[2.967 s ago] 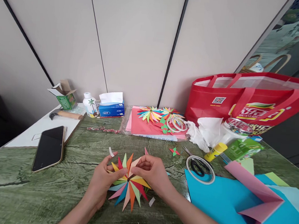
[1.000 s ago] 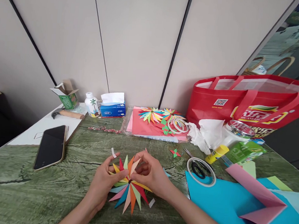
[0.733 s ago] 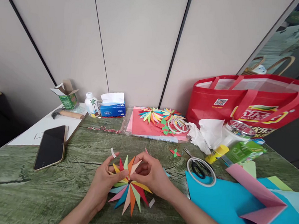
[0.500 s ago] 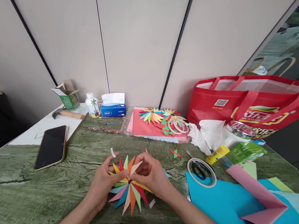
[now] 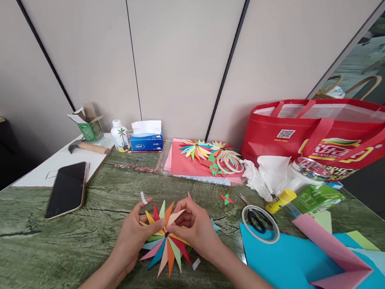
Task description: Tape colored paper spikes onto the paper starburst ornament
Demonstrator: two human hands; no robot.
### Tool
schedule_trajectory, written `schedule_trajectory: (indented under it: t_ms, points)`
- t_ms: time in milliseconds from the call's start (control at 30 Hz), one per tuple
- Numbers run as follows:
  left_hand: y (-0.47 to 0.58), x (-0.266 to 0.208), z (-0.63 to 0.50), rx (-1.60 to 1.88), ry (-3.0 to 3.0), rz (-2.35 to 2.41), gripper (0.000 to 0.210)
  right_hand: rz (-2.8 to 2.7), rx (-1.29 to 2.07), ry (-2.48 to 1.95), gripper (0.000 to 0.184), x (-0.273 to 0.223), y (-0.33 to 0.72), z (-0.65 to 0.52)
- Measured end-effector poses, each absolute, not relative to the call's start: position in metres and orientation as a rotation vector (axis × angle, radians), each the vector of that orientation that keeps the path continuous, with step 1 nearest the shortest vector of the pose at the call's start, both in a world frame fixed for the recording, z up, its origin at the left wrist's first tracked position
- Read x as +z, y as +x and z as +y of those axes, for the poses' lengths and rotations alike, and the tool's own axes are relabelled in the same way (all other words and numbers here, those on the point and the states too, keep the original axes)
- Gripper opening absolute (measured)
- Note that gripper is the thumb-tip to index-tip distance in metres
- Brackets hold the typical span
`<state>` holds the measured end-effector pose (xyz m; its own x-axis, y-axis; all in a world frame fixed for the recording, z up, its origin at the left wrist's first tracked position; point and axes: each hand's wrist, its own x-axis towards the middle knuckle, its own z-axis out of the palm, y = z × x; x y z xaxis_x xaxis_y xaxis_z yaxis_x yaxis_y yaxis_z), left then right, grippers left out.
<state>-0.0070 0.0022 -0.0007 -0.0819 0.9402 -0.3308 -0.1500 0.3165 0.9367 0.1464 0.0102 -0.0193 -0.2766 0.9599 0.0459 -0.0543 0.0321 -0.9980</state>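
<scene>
Lower centre of frame: many-pointed folded-paper star [image 5: 166, 252], points in orange, red, yellow, pale green, blue, pink and peach, radiating from a small dark centre. Left hand [image 5: 129, 235]: thumb clamped on the star's upper left, index finger raised behind it with a white strip [image 5: 143, 198] on the tip. Right hand [image 5: 197, 226]: thumb and fingers closed on a peach point at the star's upper right; far fingers curled, partly hidden. Second white strip [image 5: 196, 264] on the green wood-grain table [image 5: 68, 255], just beside the star.

Lower right: flat blue paper [image 5: 279, 269], creased pink paper [image 5: 322, 239] over it. Just above, a tape roll [image 5: 265, 240]; black scissors handles [image 5: 256, 223] show through its ring. Left: dark-screened phone [image 5: 66, 189].

Farther back, right of centre: small red-green paper star [image 5: 227, 199] and yellow-capped glue stick [image 5: 281, 201]. Upper middle: clear-wrapped paper pack [image 5: 188, 166], Chinese print along its front edge, two finished stars [image 5: 195, 150] on top. To its left: blue tissue pack [image 5: 146, 143], oval logo too small to read; white bottle [image 5: 120, 137] with palm-tree picture. Right, at the wall: red tote bag [image 5: 266, 144], QR code, large Chinese characters, Latin letters beginning "HUANL".
</scene>
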Motion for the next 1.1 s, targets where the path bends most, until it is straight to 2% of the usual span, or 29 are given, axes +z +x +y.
schedule_trajectory:
  t_ms: [600,900,1100]
  points:
    - [-0.0054,0.0010,0.0002,1.110,0.918,1.394,0.076,-1.447,1.402,-1.162,0.036,-0.0115,0.1470,0.0086]
    - [-0.0033,-0.0056,-0.0025,1.104,0.897,1.405,0.073,-1.479,1.255,-1.309,0.018,-0.0197,0.1415,0.0062]
    - [-0.0040,-0.0020,-0.0018,1.072,0.943,1.401,0.070,-1.500,1.303,-1.252,0.013,-0.0141,0.1447,0.0080]
